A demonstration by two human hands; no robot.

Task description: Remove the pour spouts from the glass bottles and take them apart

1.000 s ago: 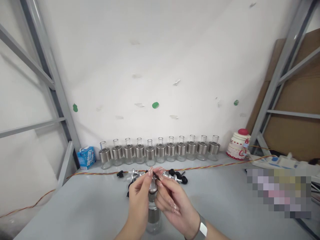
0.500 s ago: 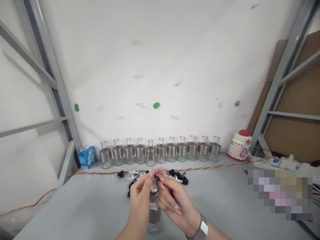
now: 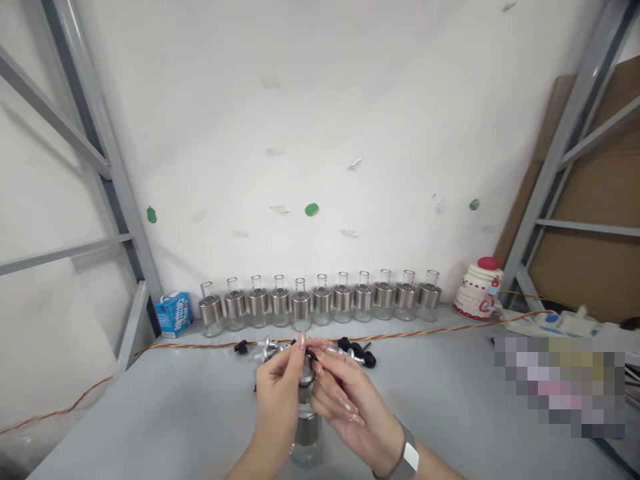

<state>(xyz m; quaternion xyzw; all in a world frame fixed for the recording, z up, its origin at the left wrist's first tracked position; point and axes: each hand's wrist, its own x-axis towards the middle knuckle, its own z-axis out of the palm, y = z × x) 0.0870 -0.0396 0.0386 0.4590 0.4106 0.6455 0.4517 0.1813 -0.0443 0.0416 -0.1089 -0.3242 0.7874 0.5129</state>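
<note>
Close in front of me stands a glass bottle (image 3: 307, 430) with a steel band round its body. A silvery stopper (image 3: 306, 379) sits at its neck, partly hidden by my fingers. My left hand (image 3: 280, 393) is closed at the left of the stopper, thumb and fingertips pinched at its top. From the other side, my right hand (image 3: 357, 407) pinches the same spot, its lower fingers curled beside the neck. A small black piece (image 3: 312, 355) shows between the fingertips of both hands. Behind them lie several silvery and black stopper parts (image 3: 356, 349), partly covered.
Several steel-banded glass bottles (image 3: 301, 305) form a row along the wall. A twisted red-yellow cord (image 3: 415, 335) crosses the grey table (image 3: 165, 400) in front of them. A blue carton (image 3: 173, 314) stands left; a cream jar with a red lid (image 3: 479, 291) stands right. Metal posts flank both sides.
Both hands keep their pinch on the small black piece above the bottle, with only slight finger movement. The whole view has shifted a little.
</note>
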